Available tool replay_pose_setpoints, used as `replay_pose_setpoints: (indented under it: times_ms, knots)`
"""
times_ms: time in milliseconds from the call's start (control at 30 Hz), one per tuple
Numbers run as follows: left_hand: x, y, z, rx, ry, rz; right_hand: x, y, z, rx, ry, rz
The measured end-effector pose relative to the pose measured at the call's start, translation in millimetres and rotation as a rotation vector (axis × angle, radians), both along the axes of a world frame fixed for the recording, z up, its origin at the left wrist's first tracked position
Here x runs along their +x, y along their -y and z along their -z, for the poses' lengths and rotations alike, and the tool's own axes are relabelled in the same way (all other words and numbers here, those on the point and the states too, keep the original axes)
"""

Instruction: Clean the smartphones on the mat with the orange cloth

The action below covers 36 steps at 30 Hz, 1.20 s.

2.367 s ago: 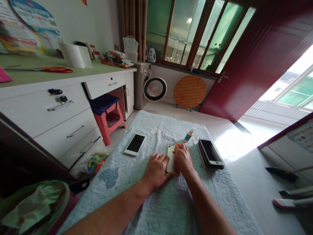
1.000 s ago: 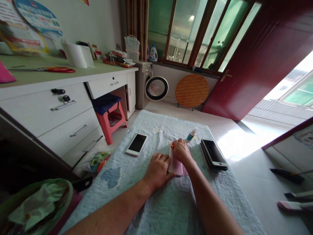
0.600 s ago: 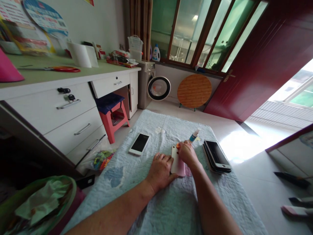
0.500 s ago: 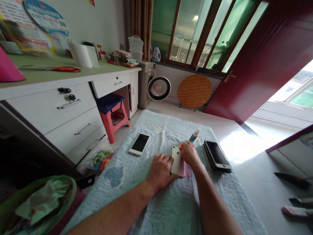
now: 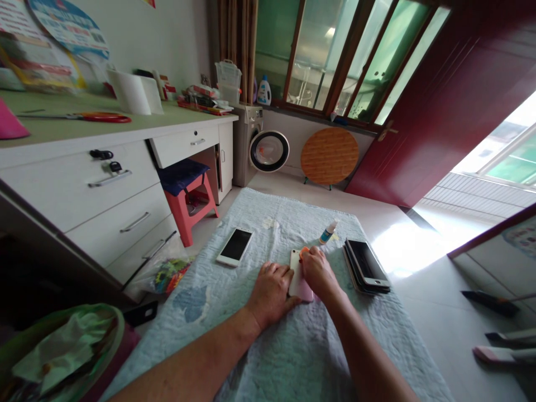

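On your left, the green tabletop [image 5: 71, 130] carries red-handled scissors [image 5: 106, 118] and a white paper roll [image 5: 128, 94]. Below it, keys [image 5: 112, 167] hang at the top drawer [image 5: 54, 181], and a red stool [image 5: 186, 223] stands beside the drawers. Ahead of you, the washing machine's round door [image 5: 269, 151] is open. A round wooden board [image 5: 330, 155] stands near the dark red door [image 5: 419, 123]. At your lower left, a bin [image 5: 120, 332] holds crumpled tissue [image 5: 58, 347]; a plastic bag [image 5: 161, 271] lies just beyond.
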<state>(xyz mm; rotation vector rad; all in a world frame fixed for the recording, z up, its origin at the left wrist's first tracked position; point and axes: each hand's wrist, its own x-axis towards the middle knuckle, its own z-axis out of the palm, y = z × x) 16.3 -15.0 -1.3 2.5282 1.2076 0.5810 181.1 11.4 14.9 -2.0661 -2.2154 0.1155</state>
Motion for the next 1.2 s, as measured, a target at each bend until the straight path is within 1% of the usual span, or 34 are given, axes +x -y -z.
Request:
replay_pose_setpoints:
  times_ms: [100,167,267,367,467,633,733,800,867,967,1033,1100,1200]
  knots:
    - [0.2,-0.8,3.1,0.018,0.033,0.012,-6.7,19.2,-2.9,-0.023,-0.028,-0.124]
    - [0.0,-0.4,4.5,0.027,0.062,0.013,-10.5,33.6,-2.5,-0.005,-0.081,-0.181]
    - [-0.7,1.0,4.7,0.025,0.09,0.005,-12.9,52.1,1.2,0.016,-0.18,-0.191]
    - [-2.1,1.2,4.6,0.015,0.091,0.005,-9.7,58.9,5.6,0.024,-0.215,-0.204]
    - [-3.7,0.2,5.5,0.014,0.074,0.008,-3.5,48.7,8.9,0.048,-0.178,-0.196]
    - [-4.9,0.1,4.3,0.012,0.048,0.017,0.7,10.1,10.7,0.099,-0.067,-0.124]
    - [-5.1,1.1,1.3,0.005,0.049,0.021,-3.7,-3.3,7.9,0.088,-0.038,-0.103]
    - [-5.0,1.4,-0.2,0.001,0.057,0.024,-7.9,-2.2,5.2,0.087,-0.017,-0.122]
    - [-4.7,1.4,-0.7,-0.003,0.064,0.025,-11.3,5.2,2.8,0.089,-0.005,-0.172]
    - [-4.0,1.2,-0.1,-0.007,0.075,0.025,-13.4,18.5,1.1,0.076,-0.034,-0.235]
    - [-3.8,1.4,0.3,-0.006,0.08,0.024,-13.2,22.3,1.2,0.067,-0.056,-0.246]
    - [-3.8,2.1,0.2,-0.001,0.075,0.024,-12.9,19.9,1.9,0.073,-0.048,-0.244]
    - [-4.0,3.1,-1.0,0.01,0.057,0.02,-13.2,8.6,3.8,0.097,-0.015,-0.223]
